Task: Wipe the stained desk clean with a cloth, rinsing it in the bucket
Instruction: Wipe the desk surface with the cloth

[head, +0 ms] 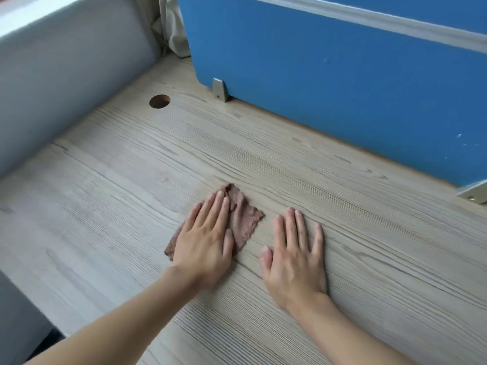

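Now keep your left hand [204, 242] flat, fingers straight and together, pressing the brown cloth [241, 219] onto the middle of the desk [105, 196]; sweep it along the grain with even pressure. Your right hand [293, 262], fingers slightly spread, braces on bare wood just beside it. No writing or labels show anywhere; the bucket is out of view

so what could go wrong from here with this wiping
1. The left hand only presses flat on the cloth, which lies crumpled, so it may bunch up or slip out mid-stroke.
2. A stroke toward the cable hole could push grime down it.
3. The right hand rests flat on the desk beside the cloth, so it might smear wiped wood.
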The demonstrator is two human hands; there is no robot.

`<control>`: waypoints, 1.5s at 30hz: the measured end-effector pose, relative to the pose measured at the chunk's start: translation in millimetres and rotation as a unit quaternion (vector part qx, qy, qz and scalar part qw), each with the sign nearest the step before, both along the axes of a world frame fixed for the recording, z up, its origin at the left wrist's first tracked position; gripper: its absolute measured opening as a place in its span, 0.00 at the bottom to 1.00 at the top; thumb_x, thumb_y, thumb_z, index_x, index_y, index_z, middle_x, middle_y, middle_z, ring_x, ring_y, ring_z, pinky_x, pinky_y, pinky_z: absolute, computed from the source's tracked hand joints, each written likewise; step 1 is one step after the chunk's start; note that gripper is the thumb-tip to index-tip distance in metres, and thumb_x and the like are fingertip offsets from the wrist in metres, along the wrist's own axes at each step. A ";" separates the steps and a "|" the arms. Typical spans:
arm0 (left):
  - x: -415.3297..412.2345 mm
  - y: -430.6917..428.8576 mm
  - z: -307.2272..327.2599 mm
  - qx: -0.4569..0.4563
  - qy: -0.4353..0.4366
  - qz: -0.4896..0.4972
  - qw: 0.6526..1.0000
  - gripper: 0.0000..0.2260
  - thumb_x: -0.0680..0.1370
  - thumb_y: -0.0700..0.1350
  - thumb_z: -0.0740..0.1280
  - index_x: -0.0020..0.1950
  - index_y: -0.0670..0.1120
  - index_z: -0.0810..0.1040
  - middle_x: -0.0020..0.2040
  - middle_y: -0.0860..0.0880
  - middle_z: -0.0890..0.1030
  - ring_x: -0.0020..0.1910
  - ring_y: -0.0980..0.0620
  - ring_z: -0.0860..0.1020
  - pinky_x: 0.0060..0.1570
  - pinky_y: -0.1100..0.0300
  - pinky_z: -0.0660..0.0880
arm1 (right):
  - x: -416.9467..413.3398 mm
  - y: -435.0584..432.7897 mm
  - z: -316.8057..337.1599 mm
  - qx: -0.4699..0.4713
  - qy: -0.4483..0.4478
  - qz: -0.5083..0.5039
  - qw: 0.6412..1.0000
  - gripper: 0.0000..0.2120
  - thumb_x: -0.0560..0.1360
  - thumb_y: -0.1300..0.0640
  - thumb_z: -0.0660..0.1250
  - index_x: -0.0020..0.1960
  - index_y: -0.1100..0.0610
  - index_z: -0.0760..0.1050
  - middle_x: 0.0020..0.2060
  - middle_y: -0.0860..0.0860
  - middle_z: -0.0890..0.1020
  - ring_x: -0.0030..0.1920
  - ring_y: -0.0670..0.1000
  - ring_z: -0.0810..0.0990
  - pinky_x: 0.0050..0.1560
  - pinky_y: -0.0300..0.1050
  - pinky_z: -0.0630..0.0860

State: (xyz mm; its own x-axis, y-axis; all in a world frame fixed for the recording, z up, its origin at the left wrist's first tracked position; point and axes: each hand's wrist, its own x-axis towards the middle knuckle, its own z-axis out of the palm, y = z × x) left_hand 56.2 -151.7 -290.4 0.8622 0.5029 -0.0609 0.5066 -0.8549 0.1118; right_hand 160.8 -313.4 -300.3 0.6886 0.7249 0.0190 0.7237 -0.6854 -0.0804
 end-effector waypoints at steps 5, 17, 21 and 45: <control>-8.9 17.2 1.6 -0.014 -0.003 -0.003 1.000 0.30 0.81 0.57 0.41 0.82 0.48 0.47 0.82 0.50 0.46 0.80 0.54 0.42 0.79 0.54 0.42 | -0.5 0.8 0.0 -0.001 -0.005 -0.001 1.000 0.34 0.76 0.44 0.52 0.77 0.62 0.65 0.78 0.61 0.62 0.79 0.58 0.59 0.75 0.68 0.53; -42.1 12.8 -1.4 -0.003 -0.001 0.004 1.000 0.29 0.82 0.56 0.44 0.82 0.48 0.50 0.82 0.50 0.49 0.81 0.53 0.46 0.78 0.53 0.46 | -0.6 0.3 -3.8 -0.004 -0.022 -0.002 1.000 0.34 0.76 0.45 0.51 0.77 0.62 0.65 0.78 0.61 0.62 0.79 0.58 0.59 0.75 0.67 0.54; -35.7 8.4 -0.1 -0.002 0.005 0.058 0.998 0.30 0.81 0.56 0.41 0.82 0.48 0.46 0.82 0.50 0.45 0.81 0.54 0.42 0.79 0.51 0.46 | 0.4 -1.2 -6.0 -0.005 -0.027 -0.002 1.000 0.34 0.77 0.45 0.50 0.78 0.62 0.63 0.78 0.61 0.61 0.79 0.58 0.58 0.76 0.67 0.53; -105.4 -3.1 2.6 -0.020 -0.008 0.110 0.994 0.29 0.82 0.56 0.40 0.82 0.49 0.43 0.82 0.52 0.42 0.80 0.56 0.38 0.79 0.52 0.42 | -93.3 8.6 -3.1 -0.001 -0.020 0.018 1.000 0.34 0.76 0.47 0.51 0.76 0.65 0.66 0.76 0.65 0.62 0.78 0.63 0.58 0.75 0.69 0.53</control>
State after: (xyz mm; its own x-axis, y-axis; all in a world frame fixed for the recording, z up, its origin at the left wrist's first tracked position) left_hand -49.2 -154.8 -287.8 0.7329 0.6765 -0.0726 0.6784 -0.7186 0.1530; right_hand 67.5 -304.9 -303.5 0.6606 0.7494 0.0446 0.7507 -0.6587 -0.0508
